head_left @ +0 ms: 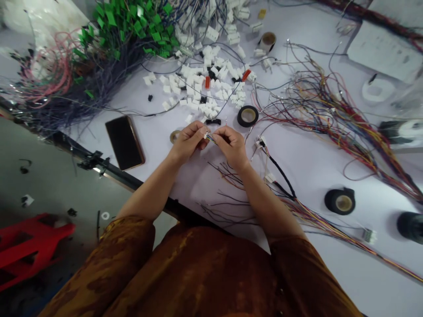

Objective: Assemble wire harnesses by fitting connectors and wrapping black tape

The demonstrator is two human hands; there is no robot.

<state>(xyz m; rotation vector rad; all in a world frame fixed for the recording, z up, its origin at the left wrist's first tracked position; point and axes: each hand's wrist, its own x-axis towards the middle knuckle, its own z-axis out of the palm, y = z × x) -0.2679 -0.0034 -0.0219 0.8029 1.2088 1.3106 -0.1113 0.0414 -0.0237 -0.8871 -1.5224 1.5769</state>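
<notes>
My left hand (188,141) pinches a small white plastic connector (207,136) between thumb and fingers. My right hand (230,146) holds a short bunch of thin coloured wires (214,140) whose ends meet the connector. The fingertips of both hands nearly touch, and they hide most of the connector and the wire ends. Just beyond my hands, a heap of white connector housings (198,83) lies on the white table (307,163).
A black smartphone (124,143) lies left of my hands, near the table's dark edge (109,169). Rolls of black tape (247,116) (339,201) and loose wire bundles (330,114) spread right. Green-tagged wires (132,31) lie behind. A red plastic object (29,248) stands on the floor.
</notes>
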